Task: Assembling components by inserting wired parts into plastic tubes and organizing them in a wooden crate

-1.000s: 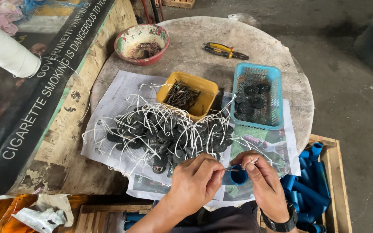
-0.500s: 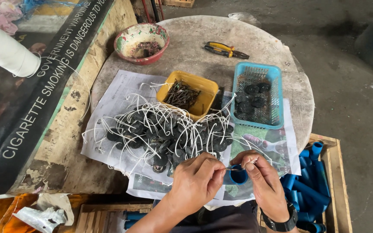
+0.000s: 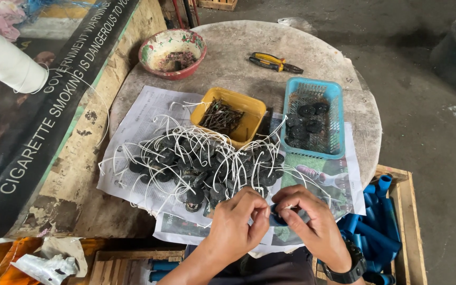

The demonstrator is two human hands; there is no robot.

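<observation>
My left hand (image 3: 238,224) and my right hand (image 3: 310,224) meet at the near edge of a round table (image 3: 312,58). Together they pinch a small dark blue piece (image 3: 276,217) with a thin white string on it. Just beyond my fingers lies a heap of black round pieces with white strings (image 3: 201,163), spread on newspaper (image 3: 143,121). A black watch sits on my right wrist.
Behind the heap stand a yellow tray of dark nails (image 3: 228,116) and a blue basket of black pieces (image 3: 312,119). Pliers (image 3: 275,62) and a patterned bowl (image 3: 172,50) lie farther back. A white spool (image 3: 6,63) is at the left. Blue tubes in a wooden crate (image 3: 381,227) sit at the right.
My hands stay together at the table's near edge with only small finger movements on the blue piece. Nothing else has moved.
</observation>
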